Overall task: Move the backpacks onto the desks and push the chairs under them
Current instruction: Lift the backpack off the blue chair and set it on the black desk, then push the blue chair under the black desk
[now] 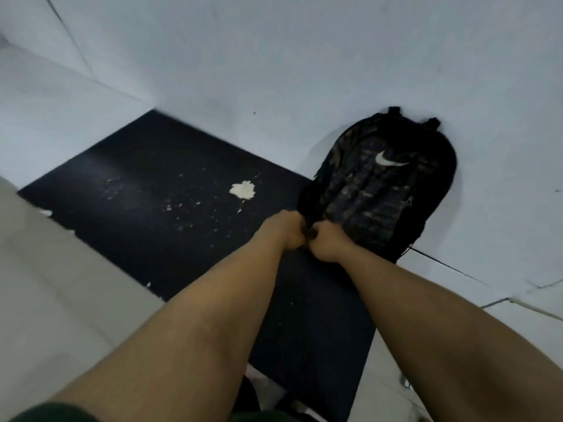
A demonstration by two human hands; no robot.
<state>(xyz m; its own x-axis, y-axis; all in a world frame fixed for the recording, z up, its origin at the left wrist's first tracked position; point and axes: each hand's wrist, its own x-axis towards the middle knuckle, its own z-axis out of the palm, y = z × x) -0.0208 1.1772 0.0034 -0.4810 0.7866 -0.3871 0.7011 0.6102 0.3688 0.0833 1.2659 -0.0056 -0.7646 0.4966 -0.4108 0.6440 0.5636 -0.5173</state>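
1. The backpack (pixel 377 190), dark camouflage fabric with a pale logo, lay flat, partly on a black panel (pixel 146 184) and partly on the pale surface (pixel 304 71) beyond it. Whether that surface was a desk or the floor could not be told, so how far the task stood was uncertain; no chair showed.

2. The left hand (pixel 289 229) and the right hand (pixel 327 243) were both closed in fists, side by side and nearly touching, on the near edge of the backpack. They appeared to be gripping fabric or a handle there, though the fingers hid exactly what.

3. With both grips bunched at one spot, a lift would probably have let the far end hang and swing. A heavy load inside could have dragged the fabric out of the fists.

4. If only loose cloth was pinched and no strap, the hold could have slipped once the weight came on.

5. A pale smear (pixel 242 189) and scattered flecks lay on the black panel just beside the backpack. Dragging the bag instead of lifting it could have pulled it through that mess.

6. The straps at the far end (pixel 432 121) could have caught on an edge during the move.
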